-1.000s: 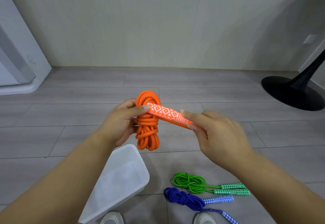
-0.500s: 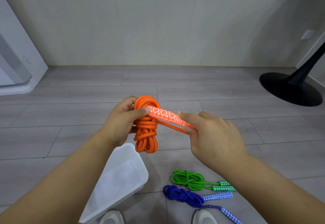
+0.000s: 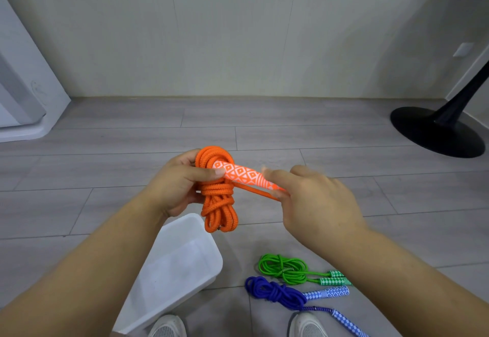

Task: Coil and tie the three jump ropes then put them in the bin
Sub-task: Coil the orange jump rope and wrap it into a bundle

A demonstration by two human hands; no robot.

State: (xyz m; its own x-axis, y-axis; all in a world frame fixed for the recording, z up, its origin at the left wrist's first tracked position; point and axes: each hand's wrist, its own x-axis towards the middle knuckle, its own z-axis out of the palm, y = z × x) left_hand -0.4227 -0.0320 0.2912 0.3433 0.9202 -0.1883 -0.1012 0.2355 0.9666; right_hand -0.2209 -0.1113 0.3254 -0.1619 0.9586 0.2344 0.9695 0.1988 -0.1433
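Left grip [image 3: 174, 183] round orange coil [image 3: 218, 200] (thumb on handle [image 3: 240, 174]), right grip [image 3: 317, 204] pinching handle's tip.

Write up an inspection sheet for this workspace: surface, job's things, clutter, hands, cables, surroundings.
Surface: grey plank floor.
Job's things: orange rope coiled and held off the floor; its orange handle sticks out to the right. White bin on the floor, no rope seen in it. Green rope and blue rope lie bundled on the floor right of the bin.
Clutter: nothing seen.
Hands: left hand grips the orange rope, thumb on the handle; right hand pinches the handle's far end.
Cables: nothing seen.
Surroundings: pale wall; black pedestal base at right; white unit at left; shoes at the bottom edge.
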